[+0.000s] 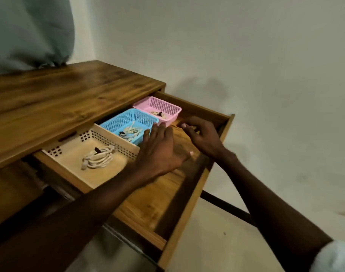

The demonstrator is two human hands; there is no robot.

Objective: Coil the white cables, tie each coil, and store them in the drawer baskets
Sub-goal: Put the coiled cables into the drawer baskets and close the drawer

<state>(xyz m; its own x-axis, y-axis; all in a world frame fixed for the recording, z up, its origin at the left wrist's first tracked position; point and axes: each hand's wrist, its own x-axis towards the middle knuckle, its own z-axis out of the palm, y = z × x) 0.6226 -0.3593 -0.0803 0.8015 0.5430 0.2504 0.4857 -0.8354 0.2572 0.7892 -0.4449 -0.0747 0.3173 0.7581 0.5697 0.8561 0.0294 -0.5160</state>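
At ten o'clock, a soft, light tied cable coil, best lifted mid-bundle; left hand fingers straight, together, right hand loosely curled, empty.

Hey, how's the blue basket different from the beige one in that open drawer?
The blue basket has a fine mesh wall; the beige basket has bigger square holes set in groups. The blue one looks smaller and sits in the middle of the row, between the beige and pink baskets; the beige one is at the left end. The left hand overlaps the blue basket's corner, not the beige. Both hold a tied white cable coil.
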